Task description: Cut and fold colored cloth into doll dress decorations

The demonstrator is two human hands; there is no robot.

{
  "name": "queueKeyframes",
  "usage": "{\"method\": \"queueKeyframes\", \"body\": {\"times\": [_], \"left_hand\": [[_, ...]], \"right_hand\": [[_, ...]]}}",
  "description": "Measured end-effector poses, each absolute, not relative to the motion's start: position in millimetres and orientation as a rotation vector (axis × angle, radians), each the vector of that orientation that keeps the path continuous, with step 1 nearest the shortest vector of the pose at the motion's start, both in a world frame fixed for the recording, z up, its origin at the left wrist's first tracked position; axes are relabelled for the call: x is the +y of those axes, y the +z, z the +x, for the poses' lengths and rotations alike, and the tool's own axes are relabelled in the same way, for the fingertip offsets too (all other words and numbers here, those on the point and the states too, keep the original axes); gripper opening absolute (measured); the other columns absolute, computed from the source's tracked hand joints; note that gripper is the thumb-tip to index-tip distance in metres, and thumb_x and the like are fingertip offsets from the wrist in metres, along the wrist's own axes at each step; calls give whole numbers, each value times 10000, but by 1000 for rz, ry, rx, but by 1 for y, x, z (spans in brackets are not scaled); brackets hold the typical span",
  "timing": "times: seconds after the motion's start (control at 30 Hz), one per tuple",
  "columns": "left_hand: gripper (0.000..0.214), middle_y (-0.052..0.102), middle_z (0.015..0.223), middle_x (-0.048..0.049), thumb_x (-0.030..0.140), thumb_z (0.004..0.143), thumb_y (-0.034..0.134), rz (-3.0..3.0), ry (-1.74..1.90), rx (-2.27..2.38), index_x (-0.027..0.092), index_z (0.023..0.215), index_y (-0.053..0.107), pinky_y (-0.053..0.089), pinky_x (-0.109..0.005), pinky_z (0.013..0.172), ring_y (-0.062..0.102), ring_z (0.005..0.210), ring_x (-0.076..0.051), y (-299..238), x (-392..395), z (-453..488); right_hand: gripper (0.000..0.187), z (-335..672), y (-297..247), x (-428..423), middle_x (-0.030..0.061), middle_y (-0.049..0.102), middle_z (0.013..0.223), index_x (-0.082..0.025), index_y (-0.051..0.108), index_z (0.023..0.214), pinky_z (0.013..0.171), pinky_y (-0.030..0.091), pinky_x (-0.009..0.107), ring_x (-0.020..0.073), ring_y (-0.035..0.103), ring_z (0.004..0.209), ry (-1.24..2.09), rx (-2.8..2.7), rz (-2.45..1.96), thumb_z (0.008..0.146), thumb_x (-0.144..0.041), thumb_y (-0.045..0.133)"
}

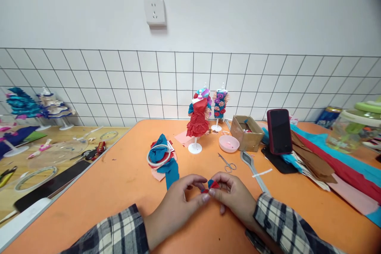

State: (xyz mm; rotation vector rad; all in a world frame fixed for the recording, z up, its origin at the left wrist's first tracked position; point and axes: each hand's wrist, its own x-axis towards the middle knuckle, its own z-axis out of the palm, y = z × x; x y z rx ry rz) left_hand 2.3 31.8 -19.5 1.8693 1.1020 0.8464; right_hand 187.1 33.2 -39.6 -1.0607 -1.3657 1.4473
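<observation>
Between my fingertips is a small red and blue piece of crepe paper (213,184), pinched low over the orange table. My left hand (183,196) grips its left side with thumb and fingers. My right hand (230,192) pinches the upper right part. The fingers partly cover the piece, so its full shape is hidden. Left of my hands, a roll of tape (158,163) lies on a heap of blue, red and pink crepe paper (172,171). Small scissors (228,163) rest beyond my right hand.
Ahead stands a mini dress form in red paper (197,121), with others behind. A pink bowl (229,143), cardboard box (246,133), grey strap-like strip (253,170) and propped phone (279,131) are to the right. Paper strips (336,166) spread farther right. Another table (70,158) adjoins at left.
</observation>
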Motion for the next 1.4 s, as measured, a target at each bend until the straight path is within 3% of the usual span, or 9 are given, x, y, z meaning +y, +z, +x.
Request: {"method": "queueKeyframes", "body": {"times": [0.1, 0.37, 0.57, 0.7, 0.77, 0.87, 1.0, 1.17, 1.4], "left_hand": [[315, 692, 1025, -56, 337, 689, 756, 1935, 861, 1185, 205, 960, 664, 436, -324, 892, 601, 976, -230, -16, 29, 2], [135, 715, 928, -39, 267, 838, 582, 1959, 812, 1109, 207, 870, 698, 451, -281, 842, 624, 890, -189, -18, 30, 2], [166, 707, 944, -53, 289, 852, 567, 1936, 773, 1072, 191, 877, 699, 447, -280, 836, 615, 904, -194, -18, 32, 2], [195, 698, 954, -57, 320, 863, 553, 1920, 754, 1049, 189, 879, 697, 445, -277, 828, 606, 913, -194, -20, 32, 1], [203, 697, 946, -58, 335, 860, 556, 1912, 731, 1031, 188, 871, 696, 446, -277, 822, 604, 909, -195, -21, 32, 1], [201, 698, 931, -58, 342, 846, 569, 1910, 717, 1028, 183, 853, 692, 447, -280, 817, 604, 897, -197, -21, 32, 0], [195, 702, 878, -52, 327, 839, 562, 1932, 711, 1100, 176, 843, 685, 452, -269, 757, 605, 831, -188, -20, 32, 1], [146, 702, 871, -36, 259, 830, 557, 1986, 732, 1171, 186, 826, 684, 437, -269, 761, 606, 830, -179, -18, 33, 2], [140, 696, 889, -31, 222, 827, 552, 2039, 736, 1206, 201, 841, 690, 426, -281, 774, 596, 852, -185, -20, 34, 1]], "right_hand": [[405, 187, -40, 33, -43, 507, 646, -174, 553, 816, 336, 418, 167, 68, 442, 478, 1423, -1387, -1070, 675, -513, 724], [385, 188, -39, 31, -51, 502, 654, -192, 532, 818, 350, 423, 166, 69, 438, 486, 1448, -1430, -1048, 685, -501, 720], [469, 190, -39, 31, -20, 519, 779, -205, 534, 1069, 342, 418, 152, 82, 477, 548, 1530, -1442, -1025, 716, -460, 709], [772, 192, -36, 31, 34, 502, 1053, -344, 306, 1366, 355, 447, 175, 108, 535, 646, 1494, -1399, -1026, 718, -411, 721], [656, 194, -35, 31, 78, 483, 1182, -329, 419, 1316, 426, 487, 203, 149, 576, 772, 1459, -1501, -1017, 732, -401, 709], [289, 196, -33, 33, 112, 446, 1296, -224, 655, 970, 580, 517, 240, 245, 543, 1056, 1335, -1664, -997, 728, -371, 711], [196, 197, -31, 33, 117, 439, 1305, -189, 607, 748, 597, 474, 229, 279, 459, 1186, 1235, -1661, -1051, 714, -349, 714], [206, 195, -31, 33, 116, 475, 1225, -184, 547, 721, 494, 365, 205, 196, 549, 908, 1205, -1695, -1109, 723, -333, 690], [180, 196, -30, 33, 89, 506, 1149, -174, 533, 725, 463, 310, 207, 60, 414, 571, 1153, -1763, -1157, 753, -312, 645]]}}
